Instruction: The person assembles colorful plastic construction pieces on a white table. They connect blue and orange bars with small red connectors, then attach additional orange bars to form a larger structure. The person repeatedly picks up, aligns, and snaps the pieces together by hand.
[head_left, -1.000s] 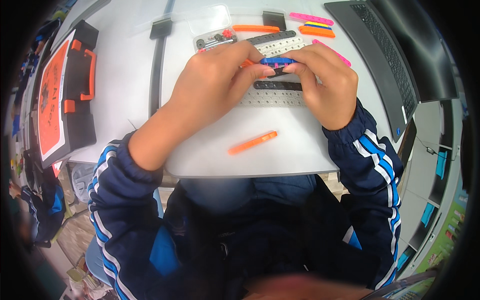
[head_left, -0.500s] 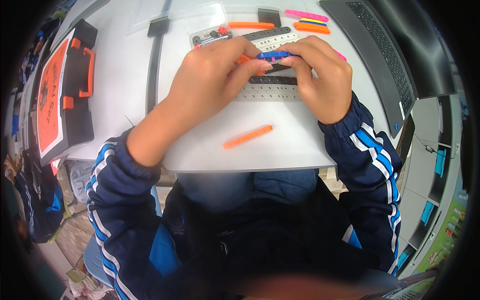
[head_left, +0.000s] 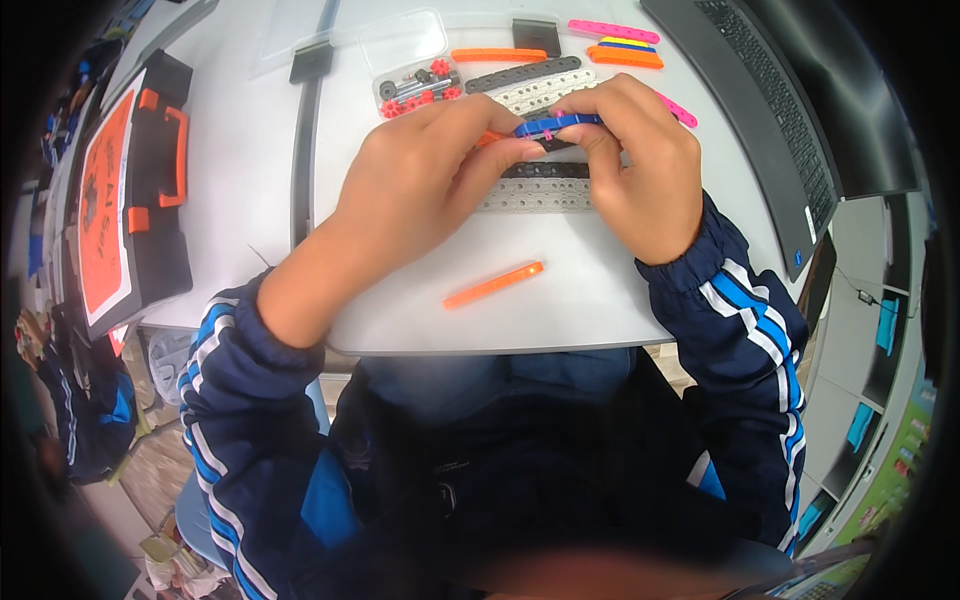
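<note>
Between both hands, above the table, is a blue construction beam [head_left: 553, 125] with small pink pegs [head_left: 547, 135] sticking out of it. My left hand [head_left: 440, 165] pinches its left end, and an orange piece [head_left: 488, 137] shows at those fingertips. My right hand [head_left: 640, 160] grips the right end between thumb and fingers. Beneath the hands lie a black beam [head_left: 560, 170] and a grey perforated beam [head_left: 535, 195], partly covered by the fingers. Nearer to me, an orange beam [head_left: 492, 285] rests alone on the white table [head_left: 420, 325].
Behind my hands are a clear box [head_left: 418, 90] of red gears and metal parts, a dark grey beam [head_left: 522, 74], white beams [head_left: 545, 92], and orange, yellow and pink strips [head_left: 625, 53]. A laptop [head_left: 750, 110] stands at right, a black-and-orange case [head_left: 150, 190] at left.
The blue beam has tilted, its right end now higher, and more of the pegs shows. Both hands keep their hold. The whole view has shifted slightly.
</note>
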